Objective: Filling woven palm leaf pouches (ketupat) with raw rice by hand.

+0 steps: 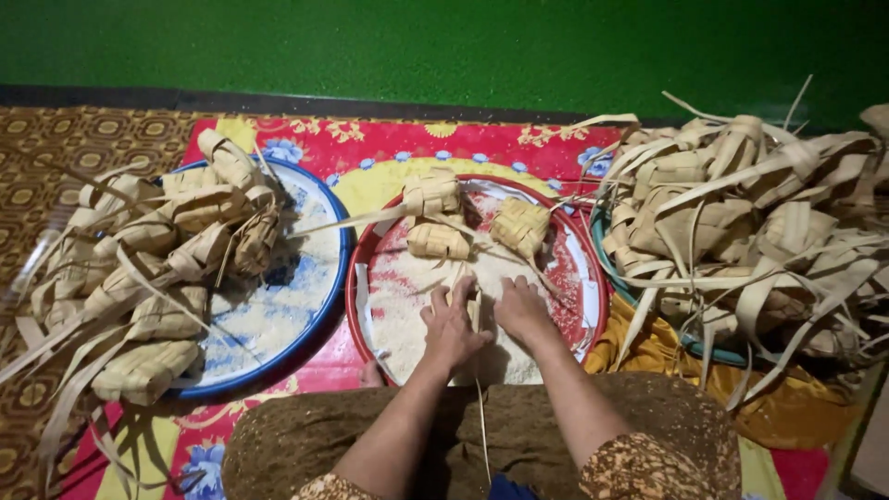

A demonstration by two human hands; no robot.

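While woven pouches (148, 268) crowd the blue tray (324, 296) at the left, both hands work over the rice (407, 306) in the red tray (366, 250) at the middle. A half-hidden pouch (474, 310) stands between the hands, its strip (482, 417) trailing near, toward the lap. Left hand (452, 326) curls around its left side; right hand (521, 310) presses its right, palm down, equally close. Both grips look narrow, closed on the pouch. Three pouches (468, 227) lie farther in; an empty pile (750, 231) sits right.
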